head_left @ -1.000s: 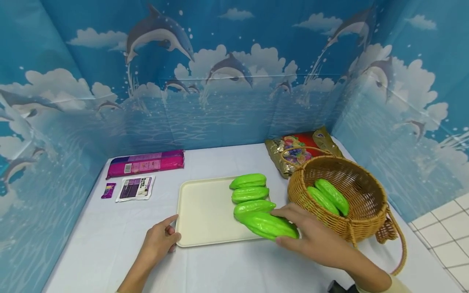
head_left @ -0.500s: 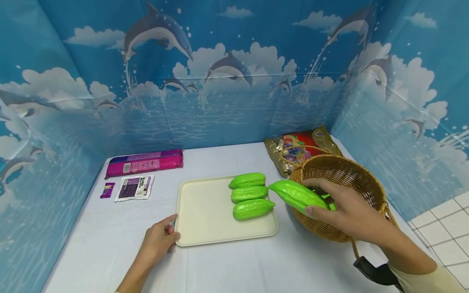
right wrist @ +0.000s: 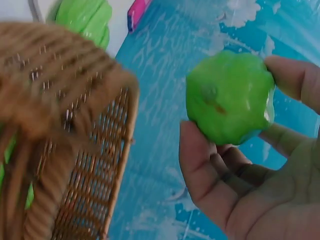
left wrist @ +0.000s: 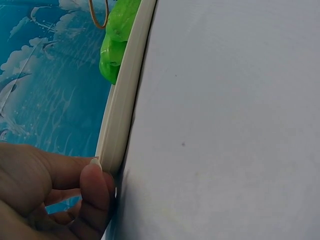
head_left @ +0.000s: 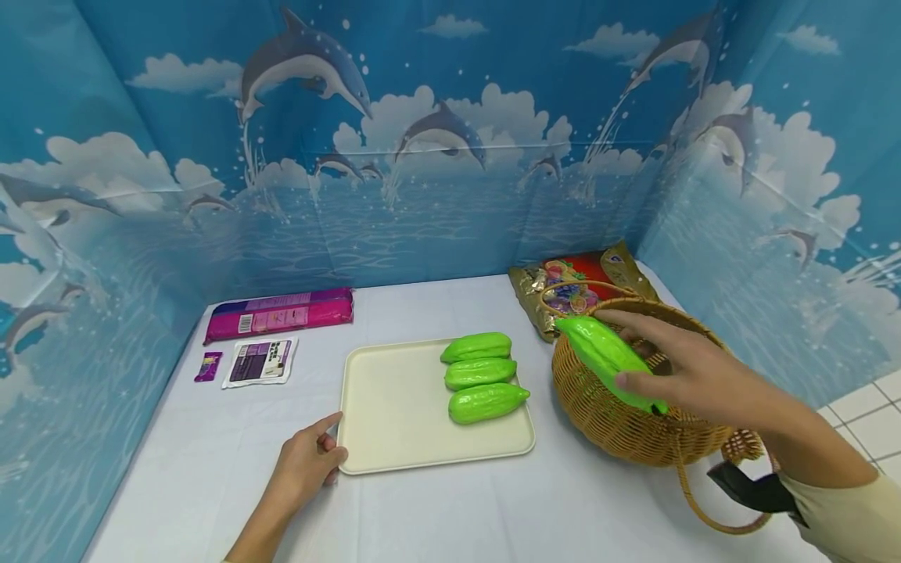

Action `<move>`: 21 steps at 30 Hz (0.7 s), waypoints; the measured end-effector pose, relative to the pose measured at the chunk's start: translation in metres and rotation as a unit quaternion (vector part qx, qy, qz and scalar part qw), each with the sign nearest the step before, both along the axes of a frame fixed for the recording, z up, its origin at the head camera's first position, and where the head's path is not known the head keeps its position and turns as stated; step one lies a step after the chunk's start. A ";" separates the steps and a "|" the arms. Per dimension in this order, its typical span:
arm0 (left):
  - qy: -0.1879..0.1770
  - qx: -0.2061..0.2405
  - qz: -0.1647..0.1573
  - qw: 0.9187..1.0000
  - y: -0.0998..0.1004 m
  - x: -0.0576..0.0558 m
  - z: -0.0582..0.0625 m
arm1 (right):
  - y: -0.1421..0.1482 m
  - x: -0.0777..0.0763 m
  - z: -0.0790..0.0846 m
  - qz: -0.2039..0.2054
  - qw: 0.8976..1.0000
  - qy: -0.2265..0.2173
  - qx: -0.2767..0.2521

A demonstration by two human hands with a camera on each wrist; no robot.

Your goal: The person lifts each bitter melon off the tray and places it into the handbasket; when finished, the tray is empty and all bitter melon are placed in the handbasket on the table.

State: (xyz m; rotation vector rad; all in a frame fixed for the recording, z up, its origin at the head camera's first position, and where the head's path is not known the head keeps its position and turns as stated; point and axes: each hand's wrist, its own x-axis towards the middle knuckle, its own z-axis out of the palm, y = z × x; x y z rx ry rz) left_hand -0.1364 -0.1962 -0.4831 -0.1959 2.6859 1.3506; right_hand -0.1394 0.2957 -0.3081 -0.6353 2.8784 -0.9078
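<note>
My right hand [head_left: 676, 363] grips a bright green ridged bitter melon [head_left: 604, 361] over the near side of the wicker basket [head_left: 619, 430]. Thumb and fingers close around its sides in the right wrist view, where the melon's [right wrist: 230, 97] rounded end faces the camera. On the right part of the cream tray [head_left: 394, 414], 3 similar bitter melons [head_left: 487, 403] lie side by side. My left hand [head_left: 304, 463] pinches the tray's near left corner. In the left wrist view its thumb and forefinger meet at the tray's rim [left wrist: 117, 120]. The held melon and right hand hide much of the basket's inside.
Behind the basket lies a gold and red bag [head_left: 584, 274]. Back left are a long pink package [head_left: 281, 314], a white and purple packet [head_left: 262, 362] and a small purple packet [head_left: 208, 366]. The basket's handle [head_left: 725, 528] hangs onto the white table. Dolphin-print curtains [head_left: 436, 219] surround the table.
My right hand has lifted a bitter melon off the tray's near right side and carried it right, over the basket. The left hand stays at the tray's corner.
</note>
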 end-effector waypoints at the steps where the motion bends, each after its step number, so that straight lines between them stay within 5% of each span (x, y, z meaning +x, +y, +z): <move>1: 0.000 0.000 0.000 1.000 0.000 0.000 0.000 | 0.002 -0.003 0.001 0.005 1.000 -0.003 0.000; 15: -0.004 -0.005 -0.002 1.000 0.000 0.001 0.000 | 0.043 -0.039 0.004 0.033 0.996 -0.083 0.004; 21: -0.003 -0.001 0.001 1.000 0.000 0.001 0.000 | 0.059 -0.055 0.000 0.080 0.987 -0.137 -0.013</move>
